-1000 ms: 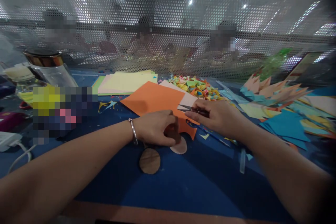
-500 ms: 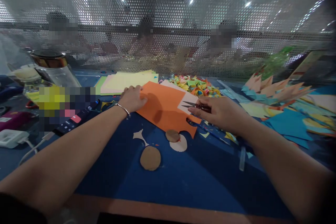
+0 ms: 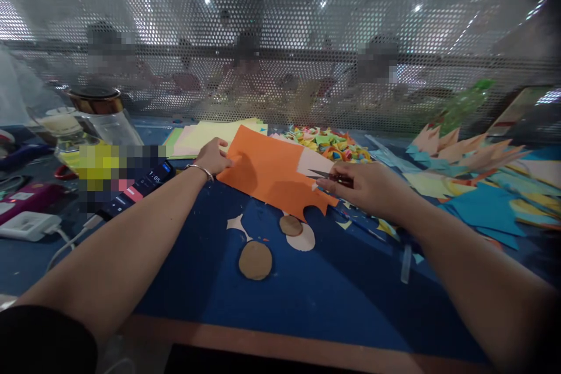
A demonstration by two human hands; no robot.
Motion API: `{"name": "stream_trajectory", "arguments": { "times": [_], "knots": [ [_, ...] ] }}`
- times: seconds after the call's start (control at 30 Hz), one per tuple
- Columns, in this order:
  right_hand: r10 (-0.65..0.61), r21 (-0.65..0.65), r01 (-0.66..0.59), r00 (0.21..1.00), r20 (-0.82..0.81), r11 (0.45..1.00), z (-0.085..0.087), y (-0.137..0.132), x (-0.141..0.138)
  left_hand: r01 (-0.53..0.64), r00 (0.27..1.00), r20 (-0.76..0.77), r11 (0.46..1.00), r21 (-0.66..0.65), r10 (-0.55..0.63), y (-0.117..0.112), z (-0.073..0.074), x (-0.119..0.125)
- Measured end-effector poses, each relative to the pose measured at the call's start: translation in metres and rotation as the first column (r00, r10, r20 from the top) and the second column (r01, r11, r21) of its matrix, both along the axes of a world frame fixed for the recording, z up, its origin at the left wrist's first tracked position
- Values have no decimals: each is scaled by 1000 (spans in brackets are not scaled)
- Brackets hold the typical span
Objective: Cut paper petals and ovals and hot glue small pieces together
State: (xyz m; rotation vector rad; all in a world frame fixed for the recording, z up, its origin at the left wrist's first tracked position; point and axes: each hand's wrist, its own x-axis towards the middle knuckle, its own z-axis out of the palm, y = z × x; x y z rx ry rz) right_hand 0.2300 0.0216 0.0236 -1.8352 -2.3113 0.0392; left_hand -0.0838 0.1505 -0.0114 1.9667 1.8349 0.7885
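Observation:
My left hand (image 3: 213, 156) pinches the left corner of an orange paper sheet (image 3: 269, 170) and lifts that side off the blue table (image 3: 307, 298). My right hand (image 3: 368, 187) is closed around small dark scissors (image 3: 329, 176), whose blades point left over the sheet's right edge. The sheet's near edge has round notches cut out of it. Below it lie a small brown disc (image 3: 290, 225) on a pale paper circle (image 3: 302, 238) and a larger brown disc (image 3: 255, 260). A pale paper scrap (image 3: 238, 225) lies to their left.
A stack of pastel paper sheets (image 3: 210, 135) and a pile of colourful curled strips (image 3: 333, 145) lie behind the orange sheet. Blue and orange paper cuttings (image 3: 477, 187) cover the right. A phone (image 3: 140, 187), a glass jar (image 3: 103, 114) and a white charger (image 3: 26, 225) stand at the left. A perforated screen (image 3: 280, 41) closes the back.
My left hand left the small brown disc, moved up and left to the orange sheet's corner, and raised that corner. My right hand with the scissors stayed nearly in place.

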Motion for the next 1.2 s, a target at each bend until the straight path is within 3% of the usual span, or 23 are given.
{"name": "stream_trajectory", "arguments": {
  "times": [0.1,0.27,0.43,0.57,0.7,0.8,0.87,0.9,0.97,1.0,1.1,1.2],
  "knots": [
    [9,5,-9,1000,13,1000,-1,1,1,6,997,70,996,87,-12,1,3,0],
    [7,39,-8,1000,17,999,-5,4,5,-102,989,134,945,312,62,4,7,-8],
    [17,48,-18,1000,25,999,-7,5,7,-130,989,-15,905,405,149,6,8,-20],
    [4,-26,-1,996,93,1000,-6,5,6,-109,984,-85,904,413,157,3,8,-23],
    [17,-127,2,990,143,992,-10,6,7,-5,975,-195,892,453,104,-4,12,-13],
    [19,-151,5,988,157,988,-13,7,8,198,970,-223,858,475,-101,-22,20,8],
    [21,-155,5,986,165,988,-14,8,9,417,909,-146,850,321,-391,-42,26,27],
    [27,-158,-1,985,168,988,-14,8,9,550,835,-99,809,208,-542,-53,28,36],
    [41,-161,-13,985,169,987,-15,8,8,777,630,-85,627,54,-772,-76,32,52],
    [47,-161,-19,984,170,987,-16,8,8,838,543,-103,545,7,-833,-86,33,57],
    [68,-155,-39,980,188,987,-18,9,8,906,373,-193,401,-138,-908,-107,35,67],
    [86,-147,-56,974,208,988,-19,9,7,901,336,-244,386,-197,-909,-111,34,69]
  ]
}}
